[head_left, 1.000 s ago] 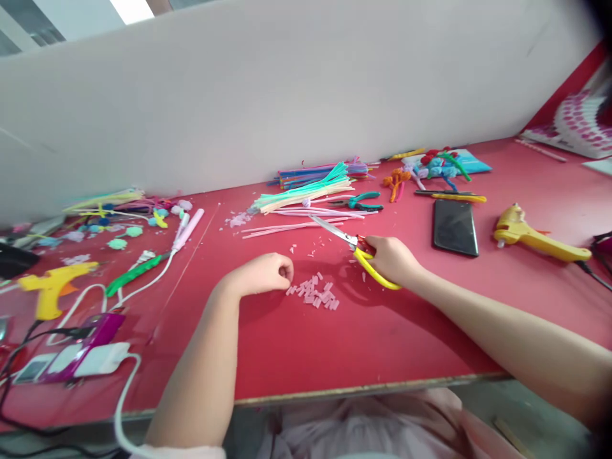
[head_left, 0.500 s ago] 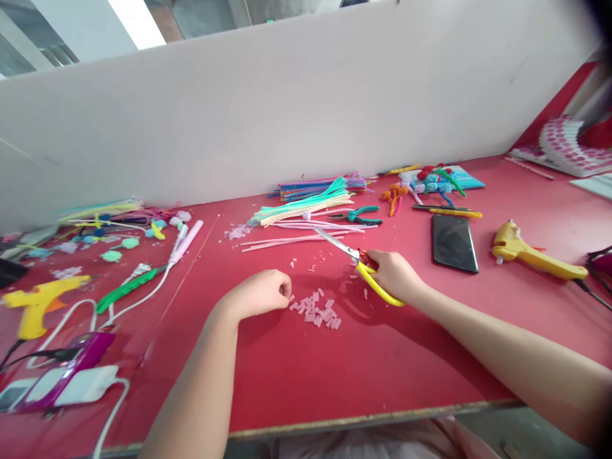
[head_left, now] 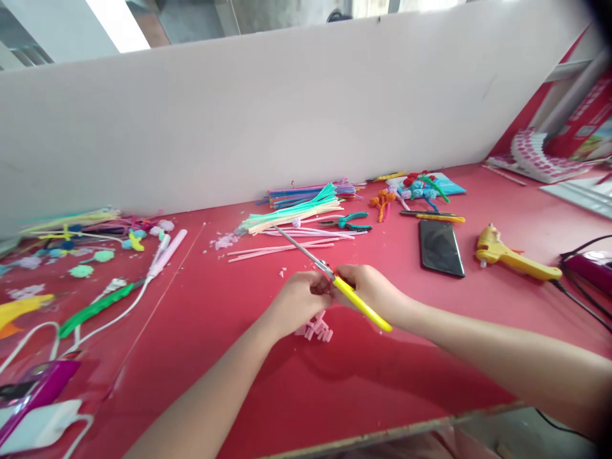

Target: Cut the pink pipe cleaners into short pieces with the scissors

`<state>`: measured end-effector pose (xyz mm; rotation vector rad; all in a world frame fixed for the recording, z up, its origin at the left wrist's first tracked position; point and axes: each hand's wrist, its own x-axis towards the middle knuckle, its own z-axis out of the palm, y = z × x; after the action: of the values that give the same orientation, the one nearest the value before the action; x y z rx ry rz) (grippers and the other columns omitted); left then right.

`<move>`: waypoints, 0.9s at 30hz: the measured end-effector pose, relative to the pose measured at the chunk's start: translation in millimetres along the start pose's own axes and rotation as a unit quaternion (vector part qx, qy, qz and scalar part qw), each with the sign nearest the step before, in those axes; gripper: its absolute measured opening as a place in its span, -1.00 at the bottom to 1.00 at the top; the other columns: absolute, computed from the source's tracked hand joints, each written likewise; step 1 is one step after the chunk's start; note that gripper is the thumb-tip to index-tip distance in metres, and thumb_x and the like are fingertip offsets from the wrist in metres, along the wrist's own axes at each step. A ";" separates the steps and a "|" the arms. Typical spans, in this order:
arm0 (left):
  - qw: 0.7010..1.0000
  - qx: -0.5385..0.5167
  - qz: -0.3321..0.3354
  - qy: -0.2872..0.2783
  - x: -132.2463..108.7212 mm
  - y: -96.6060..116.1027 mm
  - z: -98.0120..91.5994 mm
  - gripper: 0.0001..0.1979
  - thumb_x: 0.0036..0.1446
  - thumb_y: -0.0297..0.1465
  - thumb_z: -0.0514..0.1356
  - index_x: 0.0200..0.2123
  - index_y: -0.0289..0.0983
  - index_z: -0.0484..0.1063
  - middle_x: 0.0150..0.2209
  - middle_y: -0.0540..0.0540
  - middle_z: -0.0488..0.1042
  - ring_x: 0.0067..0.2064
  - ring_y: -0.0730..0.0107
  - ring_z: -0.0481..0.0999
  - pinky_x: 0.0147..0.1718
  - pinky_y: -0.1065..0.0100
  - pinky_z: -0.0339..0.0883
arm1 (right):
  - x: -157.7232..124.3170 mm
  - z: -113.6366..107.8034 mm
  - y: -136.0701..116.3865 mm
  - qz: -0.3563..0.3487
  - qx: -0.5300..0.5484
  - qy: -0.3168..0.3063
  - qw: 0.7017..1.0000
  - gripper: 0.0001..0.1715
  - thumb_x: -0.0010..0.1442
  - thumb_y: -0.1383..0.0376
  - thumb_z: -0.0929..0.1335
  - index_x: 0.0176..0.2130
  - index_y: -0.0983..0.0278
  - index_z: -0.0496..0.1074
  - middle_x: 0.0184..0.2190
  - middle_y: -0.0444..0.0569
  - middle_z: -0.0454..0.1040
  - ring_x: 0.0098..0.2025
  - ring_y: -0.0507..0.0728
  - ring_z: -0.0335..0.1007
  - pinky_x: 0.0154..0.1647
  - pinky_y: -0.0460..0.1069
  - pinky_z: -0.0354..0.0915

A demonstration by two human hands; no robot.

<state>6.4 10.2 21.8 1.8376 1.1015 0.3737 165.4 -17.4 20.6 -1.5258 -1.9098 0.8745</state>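
My right hand [head_left: 370, 292] grips yellow-handled scissors [head_left: 335, 280], whose closed blades point up and to the left over the red table [head_left: 268, 382]. My left hand [head_left: 297, 299] is curled, its fingers meeting the scissors near the pivot; what it pinches, if anything, is hidden. A small heap of cut pink pieces [head_left: 318, 329] lies just below both hands. Long pink strips [head_left: 282, 245] lie on the table beyond the scissor tips.
A bundle of coloured pipe cleaners [head_left: 296, 207] and green pliers [head_left: 351, 222] lie by the white partition. To the right are a black phone [head_left: 440, 247] and yellow glue gun [head_left: 511, 255]. At the left sit cables, pom-poms [head_left: 86, 261] and chargers.
My two hands have come together above the pink pieces; the left rose from the table to the scissors. The scissors swung left, and the camera tilted upward.
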 end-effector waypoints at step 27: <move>0.969 -0.232 -0.068 0.048 -3.3 -11.6 23.0 -0.77 -0.02 -0.21 0.07 -0.44 -0.28 0.25 -0.64 0.09 0.21 -0.73 0.63 0.14 -0.76 0.51 0.11 | 5.3 7.8 12.6 0.079 0.095 -0.008 0.992 -0.84 -0.02 0.23 0.18 -0.53 0.27 0.17 -0.71 -0.25 0.16 -0.67 -0.08 0.07 -0.67 -0.15 -0.07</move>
<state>13.3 -3.4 0.8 1.3357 1.0905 0.5894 166.3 -11.5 6.1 -1.5722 -1.6802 1.1057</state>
